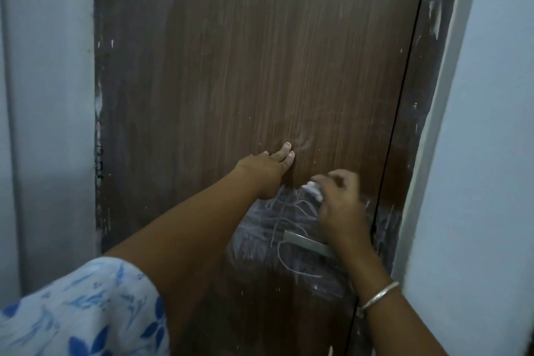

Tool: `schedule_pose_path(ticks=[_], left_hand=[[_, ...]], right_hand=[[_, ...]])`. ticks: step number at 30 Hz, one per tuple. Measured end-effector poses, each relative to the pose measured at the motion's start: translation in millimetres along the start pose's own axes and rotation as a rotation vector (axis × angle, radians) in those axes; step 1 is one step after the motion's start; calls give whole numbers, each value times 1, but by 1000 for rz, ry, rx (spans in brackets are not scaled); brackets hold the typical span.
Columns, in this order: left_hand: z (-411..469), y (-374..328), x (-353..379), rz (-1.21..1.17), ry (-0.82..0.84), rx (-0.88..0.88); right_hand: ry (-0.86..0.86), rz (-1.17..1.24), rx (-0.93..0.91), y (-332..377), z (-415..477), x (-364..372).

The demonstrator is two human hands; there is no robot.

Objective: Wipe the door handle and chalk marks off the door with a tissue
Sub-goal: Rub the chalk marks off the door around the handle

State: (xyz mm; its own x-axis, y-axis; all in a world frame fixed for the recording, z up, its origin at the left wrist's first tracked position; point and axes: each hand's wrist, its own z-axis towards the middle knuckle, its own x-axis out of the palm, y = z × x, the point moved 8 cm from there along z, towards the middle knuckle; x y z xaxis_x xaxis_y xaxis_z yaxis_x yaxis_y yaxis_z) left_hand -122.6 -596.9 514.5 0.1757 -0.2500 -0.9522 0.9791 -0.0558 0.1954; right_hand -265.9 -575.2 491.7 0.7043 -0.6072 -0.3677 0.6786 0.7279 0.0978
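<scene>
A brown wood-grain door (pixel 237 61) fills the view. White chalk marks (pixel 277 220) scribble and smear across its lower right part, around a flat metal door handle (pixel 306 241). My left hand (pixel 265 170) presses flat on the door just above the marks, fingers straight. My right hand (pixel 338 199) grips a crumpled white tissue (pixel 315 188) against the door at the top edge of the chalk, above the handle. Motion blurs this hand. The handle's right end is hidden behind my right wrist.
The dark door frame (pixel 419 113) with white paint flecks runs down the right side, past a thin gap. Pale walls (pixel 491 124) flank the door on both sides. A bangle (pixel 378 298) circles my right wrist.
</scene>
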Motion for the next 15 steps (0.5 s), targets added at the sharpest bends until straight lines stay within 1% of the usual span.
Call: schedule_pose_path(ticks=[2,4,7,9,11,14,15], left_hand=[[-1,-3,2,-37,16,-11],[-2,-5,4,-56,20,-23],[-3,-8,6,-86,21,-37],[-3,-9,6,-102,26,-40],[-3,-10,5,-102,24,-34],[-3,-11,4,-67,11,-29],[-4,-12,3,-50,5,-24]], right_hand=[[-106,-32,71,-13,-3,-19],[-155,-99,95,-22,-6,-30],[-156,-206,71,-23,-14,-30],[-105,-243,68,-21,-19,-19],[-51,-221,97,-24,-25,-10],[-142,-95,243,-37,-25,-22],[-148,-143,228,-36,-21,-24]])
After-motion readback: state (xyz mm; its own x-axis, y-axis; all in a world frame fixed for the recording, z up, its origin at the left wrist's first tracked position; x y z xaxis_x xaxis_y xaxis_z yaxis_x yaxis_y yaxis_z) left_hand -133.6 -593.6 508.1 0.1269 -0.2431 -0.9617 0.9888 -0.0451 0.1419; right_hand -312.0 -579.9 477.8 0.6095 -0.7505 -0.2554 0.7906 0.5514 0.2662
